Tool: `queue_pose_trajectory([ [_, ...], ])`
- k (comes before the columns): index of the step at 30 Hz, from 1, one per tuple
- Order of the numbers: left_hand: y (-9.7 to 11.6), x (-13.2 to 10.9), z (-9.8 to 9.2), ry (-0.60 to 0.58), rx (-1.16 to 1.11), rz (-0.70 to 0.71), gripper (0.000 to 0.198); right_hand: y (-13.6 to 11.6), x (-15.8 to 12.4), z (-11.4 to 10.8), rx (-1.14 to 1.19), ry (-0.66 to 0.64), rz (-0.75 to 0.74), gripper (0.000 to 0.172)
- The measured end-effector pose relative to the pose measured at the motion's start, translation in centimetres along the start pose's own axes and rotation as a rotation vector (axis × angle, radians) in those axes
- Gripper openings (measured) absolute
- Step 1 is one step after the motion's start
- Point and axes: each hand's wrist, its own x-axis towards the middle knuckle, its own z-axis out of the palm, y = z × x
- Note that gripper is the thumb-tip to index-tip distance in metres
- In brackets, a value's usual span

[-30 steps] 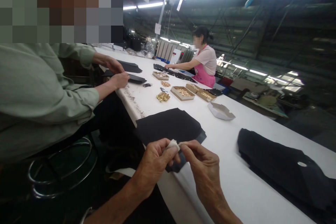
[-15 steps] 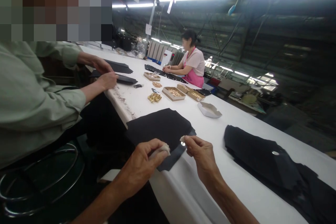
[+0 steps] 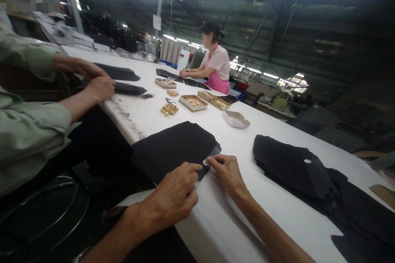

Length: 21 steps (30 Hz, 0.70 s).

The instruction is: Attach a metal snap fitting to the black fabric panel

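Note:
A stack of black fabric pieces (image 3: 173,150) lies at the near edge of the white table (image 3: 262,197). My left hand (image 3: 173,197) rests on the stack's near corner with its fingers curled and pinched. My right hand (image 3: 225,170) pinches a small silver fastener (image 3: 206,163) against that same corner. The two hands' fingertips almost touch each other.
A second pile of black pieces (image 3: 296,168) with a silver snap lies to the right. Cardboard trays of gold fittings (image 3: 194,102), a loose gold heap (image 3: 169,109) and a white tray (image 3: 236,119) stand farther back. One person in a green sleeve (image 3: 27,127) works at left, another in pink (image 3: 214,65) across.
Both my hands have come down from in front of me onto the corner of the black fabric. The white scrap seen in my left fingers is no longer visible.

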Motion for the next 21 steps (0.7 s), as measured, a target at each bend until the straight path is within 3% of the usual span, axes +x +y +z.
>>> queue_pose_trajectory([
  [9,0.1,1.3,-0.1,-0.081,0.081,0.019,0.033,-0.5,-0.2,0.1,-0.157,0.013,-0.056,0.027],
  [21,0.8,2.7,-0.7,-0.137,0.112,0.040,0.024,-0.1,-0.7,0.5,-0.313,0.037,-0.146,0.026],
])
